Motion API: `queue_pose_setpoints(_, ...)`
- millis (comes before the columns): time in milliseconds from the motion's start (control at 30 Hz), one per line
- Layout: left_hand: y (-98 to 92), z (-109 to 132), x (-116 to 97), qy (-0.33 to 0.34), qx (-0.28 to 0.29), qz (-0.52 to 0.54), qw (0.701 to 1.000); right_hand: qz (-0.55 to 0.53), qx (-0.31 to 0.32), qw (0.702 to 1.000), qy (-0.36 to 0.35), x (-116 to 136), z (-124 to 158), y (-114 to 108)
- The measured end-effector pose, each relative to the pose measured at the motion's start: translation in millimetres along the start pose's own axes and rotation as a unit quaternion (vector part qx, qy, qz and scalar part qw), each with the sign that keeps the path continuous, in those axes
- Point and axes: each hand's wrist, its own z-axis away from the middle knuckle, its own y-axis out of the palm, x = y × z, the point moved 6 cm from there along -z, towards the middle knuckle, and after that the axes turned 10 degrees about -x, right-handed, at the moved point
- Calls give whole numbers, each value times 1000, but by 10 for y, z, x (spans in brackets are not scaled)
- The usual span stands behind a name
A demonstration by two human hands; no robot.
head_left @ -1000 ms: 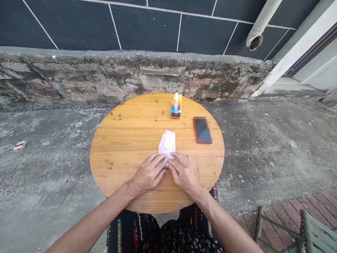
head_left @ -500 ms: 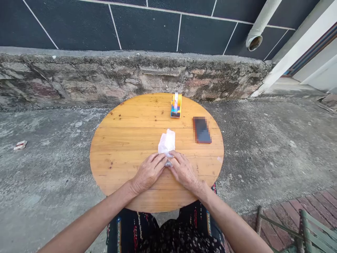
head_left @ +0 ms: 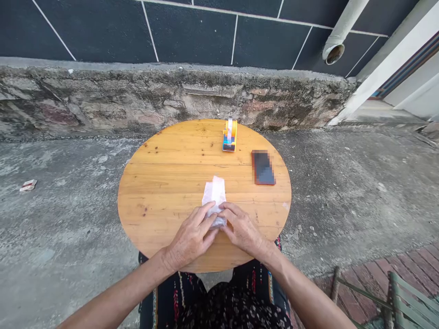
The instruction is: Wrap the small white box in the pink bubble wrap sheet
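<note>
A thin, whitish, crinkled wrapping sheet, folded into a small packet, lies on the round wooden table close to me. My left hand is at its left and near side, fingers curved over its edge and gripping it. From the right, my right hand pinches the near right edge with thumb and fingers. The far end of the sheet sticks out flat beyond both hands. Whatever may be inside the packet is hidden.
A yellow and blue tape dispenser stands at the table's far edge. To its right lies a dark phone with a red rim. A stone-based wall runs behind the table; a green chair is at lower right.
The packet has shifted slightly toward me and left. Both hands have spread a little, showing more of its near part, and my left fingers have opened wider.
</note>
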Motion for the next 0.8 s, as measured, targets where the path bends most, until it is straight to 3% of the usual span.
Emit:
queue_pose_setpoints(233,-2,-26,-14,32,2,14,999,-10,12,1000,15,-34,-66,-19)
queue_pose_setpoints(533,76,68,-96,69,-23,-100,992,1,17,999,49,-83,-49,10)
queue_pose_setpoints(800,95,74,-143,73,-11,-130,989,18,85,996,-8,-6,-67,-46)
